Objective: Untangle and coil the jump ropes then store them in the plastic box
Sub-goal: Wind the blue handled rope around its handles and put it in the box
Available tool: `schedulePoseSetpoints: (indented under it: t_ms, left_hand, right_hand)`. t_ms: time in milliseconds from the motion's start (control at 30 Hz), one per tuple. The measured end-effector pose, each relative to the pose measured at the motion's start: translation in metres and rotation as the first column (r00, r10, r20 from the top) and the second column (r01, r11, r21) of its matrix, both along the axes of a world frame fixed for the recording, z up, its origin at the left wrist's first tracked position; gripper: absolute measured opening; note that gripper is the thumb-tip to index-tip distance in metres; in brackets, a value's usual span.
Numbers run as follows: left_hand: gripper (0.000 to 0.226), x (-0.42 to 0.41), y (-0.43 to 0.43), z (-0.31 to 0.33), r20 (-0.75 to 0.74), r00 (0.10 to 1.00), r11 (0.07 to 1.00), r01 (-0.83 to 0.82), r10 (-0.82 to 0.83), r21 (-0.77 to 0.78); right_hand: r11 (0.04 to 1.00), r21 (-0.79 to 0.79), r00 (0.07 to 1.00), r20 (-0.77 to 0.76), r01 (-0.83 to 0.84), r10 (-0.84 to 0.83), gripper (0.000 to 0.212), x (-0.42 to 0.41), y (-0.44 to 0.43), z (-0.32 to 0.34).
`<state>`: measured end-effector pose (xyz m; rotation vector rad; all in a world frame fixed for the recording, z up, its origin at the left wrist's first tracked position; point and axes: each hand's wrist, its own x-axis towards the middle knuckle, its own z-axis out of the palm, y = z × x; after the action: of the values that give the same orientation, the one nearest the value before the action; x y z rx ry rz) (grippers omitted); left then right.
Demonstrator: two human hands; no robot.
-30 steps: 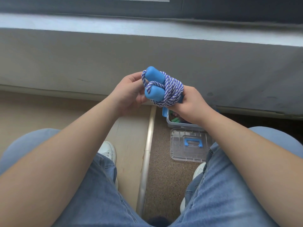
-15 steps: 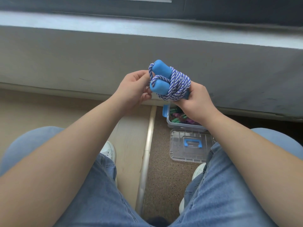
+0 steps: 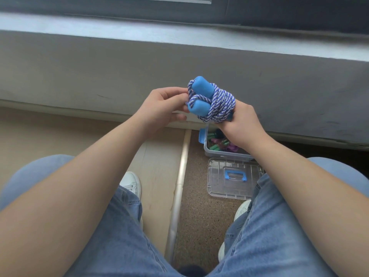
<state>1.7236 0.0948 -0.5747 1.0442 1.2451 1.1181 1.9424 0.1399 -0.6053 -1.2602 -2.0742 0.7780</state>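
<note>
A blue jump rope (image 3: 216, 103) is held up in front of me, its blue-and-white cord wound around its two blue handles, whose ends point left. My right hand (image 3: 242, 126) grips the bundle from below and behind. My left hand (image 3: 162, 108) pinches the cord at the handle ends with thumb and fingertips. Below, on the floor, stands the open plastic box (image 3: 223, 154) with green and purple ropes inside; my right hand and wrist hide much of it.
The box's clear lid (image 3: 232, 179) with a blue handle lies flat on the speckled floor just in front of the box. A metal floor strip (image 3: 178, 194) runs between my legs. A grey ledge (image 3: 119, 62) rises close behind. White shoes show by my knees.
Both hands have lifted the wrapped rope slightly up and to the right, uncovering more of the box. The left fingers have opened from a curl to a pinch at the cord.
</note>
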Motion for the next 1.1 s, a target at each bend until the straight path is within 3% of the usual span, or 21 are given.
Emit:
schedulePoseSetpoints:
  t_ms: [133, 233, 333, 433, 467, 567, 633, 733, 800, 1000, 1100]
  left_hand:
    - [0.021, -0.001, -0.001, -0.004, -0.103, 0.994, 0.999, 0.025, -0.029, -0.036]
    - [0.019, 0.002, -0.001, -0.006, -0.214, 0.976, 0.999, 0.029, -0.025, 0.016]
    - [0.019, 0.004, -0.002, -0.008, -0.307, 0.952, 0.996, 0.014, 0.014, 0.09]
    - [0.016, 0.005, -0.003, -0.011, -0.367, 0.929, 0.997, -0.018, 0.045, 0.078]
    - [0.014, 0.004, -0.003, -0.012, -0.399, 0.916, 0.998, -0.032, 0.052, 0.057]
    - [0.027, 0.003, -0.003, -0.013, -0.511, 0.858, 0.997, -0.078, 0.059, -0.017]
    - [0.031, 0.003, -0.002, -0.015, -0.518, 0.855, 0.996, -0.075, 0.035, -0.056]
    - [0.026, 0.012, -0.004, -0.019, -0.46, 0.888, 0.996, -0.055, 0.018, -0.068]
    - [0.025, 0.014, -0.003, -0.019, -0.396, 0.918, 0.997, -0.018, -0.015, -0.079]
    - [0.026, 0.004, -0.001, -0.001, 0.046, 0.993, 0.992, 0.11, -0.107, -0.066]
    - [0.024, 0.003, 0.0, 0.001, 0.086, 0.987, 0.99, 0.142, -0.139, -0.023]
  right_hand:
    - [0.999, 0.051, 0.991, 0.136, -0.004, -0.003, 0.016, 0.002, 0.0, -0.001]
    - [1.0, 0.028, 0.987, 0.162, -0.004, -0.001, 0.016, 0.002, -0.001, -0.002]
    - [0.999, 0.024, 0.958, 0.288, -0.023, 0.015, 0.016, 0.003, 0.001, -0.004]
    - [0.997, -0.07, 0.93, 0.36, -0.045, 0.068, 0.025, 0.001, -0.001, -0.004]
    - [0.988, -0.143, 0.927, 0.362, -0.055, 0.104, 0.039, 0.002, -0.001, -0.003]
    - [0.907, -0.409, 0.957, 0.208, -0.103, 0.203, 0.128, 0.007, -0.001, 0.006]
    - [0.914, -0.374, 0.973, 0.102, -0.155, 0.206, 0.142, 0.006, -0.004, 0.011]
    - [0.93, -0.246, 0.947, 0.101, -0.275, 0.306, 0.121, -0.004, -0.015, 0.009]
    - [0.921, -0.272, 0.947, 0.079, -0.28, 0.312, 0.102, -0.009, -0.021, 0.004]
    - [0.886, -0.362, 0.926, -0.34, -0.29, 0.164, 0.076, -0.005, -0.015, 0.014]
    - [0.85, -0.398, 0.895, -0.412, -0.344, 0.17, 0.07, -0.004, -0.015, 0.018]
